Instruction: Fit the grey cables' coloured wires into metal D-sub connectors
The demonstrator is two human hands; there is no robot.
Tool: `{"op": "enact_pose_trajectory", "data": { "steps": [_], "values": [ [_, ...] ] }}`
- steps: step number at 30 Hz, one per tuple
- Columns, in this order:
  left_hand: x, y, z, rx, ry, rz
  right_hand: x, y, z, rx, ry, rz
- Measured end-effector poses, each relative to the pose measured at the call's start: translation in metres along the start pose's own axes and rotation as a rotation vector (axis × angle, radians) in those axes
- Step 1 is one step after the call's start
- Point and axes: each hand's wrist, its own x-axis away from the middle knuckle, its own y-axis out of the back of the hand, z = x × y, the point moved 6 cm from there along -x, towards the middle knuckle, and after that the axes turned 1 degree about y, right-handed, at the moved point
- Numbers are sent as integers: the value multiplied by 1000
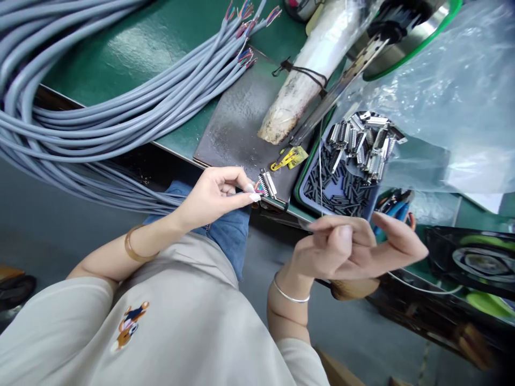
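Observation:
My left hand (pixel 225 190) is closed in a pinch, thumb against fingers, on thin coloured wires (pixel 260 188). These wires run to a metal multi-pin connector (pixel 269 183) just beyond the fingertips, at the edge of a dark board (pixel 237 123). Raised at the right in front of the bench, my right hand (pixel 350 246) has its thumb and index finger pressed together, other fingers bent. A thin pale wire (pixel 321 166) comes down to these fingertips and appears pinched there; its end is hidden. On the board near the connector lies a small yellow tool (pixel 286 159).
Grey cables (pixel 161 107) with stripped ends lie across the green bench (pixel 140 48). A blue bin (pixel 308 185) holds metal connectors and short black tubes. A wrapped white roll (pixel 306 80), a metal bar (pixel 333 102), a green-rimmed spool (pixel 410 59) and plastic sheeting (pixel 454 107) stand beyond.

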Motion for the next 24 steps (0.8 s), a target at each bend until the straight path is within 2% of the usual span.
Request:
{"op": "enact_pose_trajectory", "data": {
  "steps": [1,3,8,11,13,17,24],
  "values": [
    [-2,1,0,39,23,9,1,3,2,-26,27,-102],
    [-6,3,-2,87,48,25,4,-2,5,-75,71,-132],
    [-9,3,-5,74,22,40,11,-34,-4,-114,-55,219],
    [-11,2,-6,4,-46,7,14,-44,-10,-186,-165,321],
    [-12,3,-8,-57,-105,-45,12,-47,-10,-217,-204,324],
    [-15,2,-13,-172,-188,-133,6,-49,-7,-227,-194,293],
    [-22,0,-22,-214,-244,-162,-5,-52,-12,-306,-206,301]
  ]
}}
